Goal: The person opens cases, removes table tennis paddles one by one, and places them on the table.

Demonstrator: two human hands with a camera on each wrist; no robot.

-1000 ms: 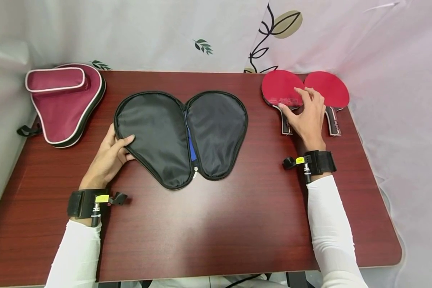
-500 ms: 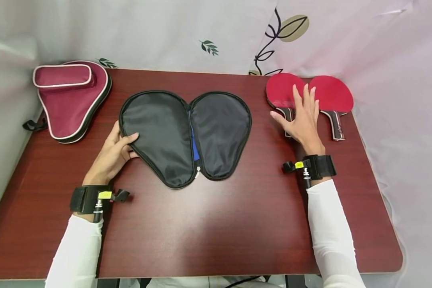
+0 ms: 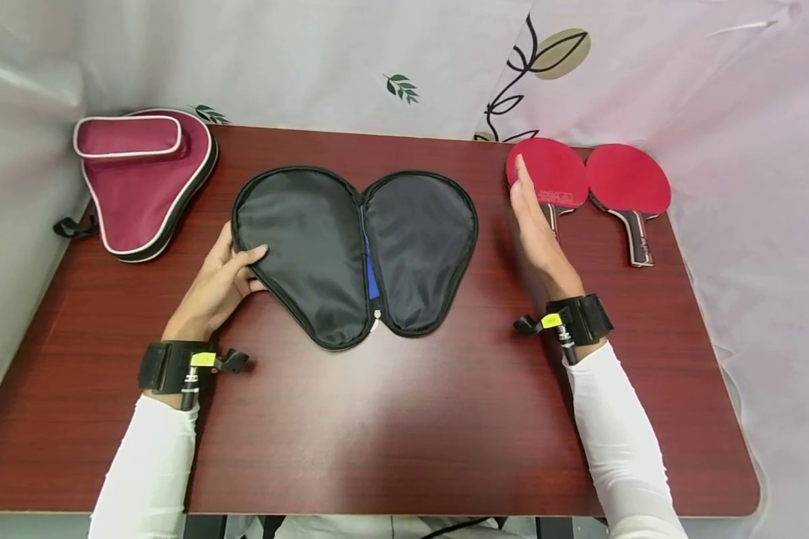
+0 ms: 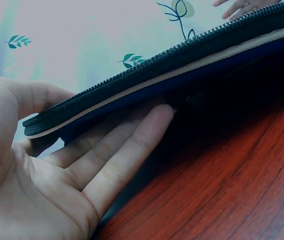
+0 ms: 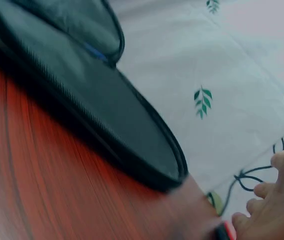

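Cloth point(image 3: 297, 75), pale and printed with leaves, hangs behind the bench point(image 3: 445, 434) and along both sides. Bench is red-brown and wood-grained. Black case point(image 3: 347, 254) lies left of centre, spread into two halves joined along the middle; the outer edge of its left half is raised off the bench. Red case point(image 3: 138, 187) sits at the back left corner, white-piped, with a pocket point(image 3: 129, 138) on its front. Left bat point(image 3: 554, 171) and right bat point(image 3: 627, 180) lie side by side at the back right, red faces up, handles pointing to the near side; whether they touch cannot be determined. Left grip point(image 3: 214, 290) is closed on the edge of the black case, thumb above, other fingers beneath. Right grip point(image 3: 538, 236) has its fingers straight and holds nothing; in the head view it overlaps the left edge of the left bat, contact unconfirmed. Blue strip point(image 3: 372, 275) shows in the fold of the black case. Zip pull point(image 3: 377, 316), light-coloured, lies at the fold's near end.
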